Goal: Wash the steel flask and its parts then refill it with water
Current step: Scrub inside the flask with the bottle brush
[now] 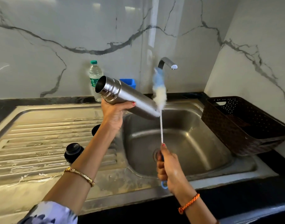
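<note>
The left hand (114,112) grips the steel flask (127,97) around its body from below, holding it raised over the sink basin (179,143) and tilted, with the open mouth pointing up and to the left and the base lower at the right. The right hand (168,168) is closed around the blue handle of a bottle brush (159,92), held upright; its thin white stem rises past the flask base, and the blurred white and blue bristle head stands just beside that base, outside the flask. Two black flask parts (73,151) lie on the ribbed steel drainboard (41,139) to the left of the basin, one partly hidden behind the left forearm. Behind the flask stand a plastic water bottle (95,73), a blue container (130,82) and the tap (168,63). A dark perforated basket (245,125) sits at the right of the sink.
</note>
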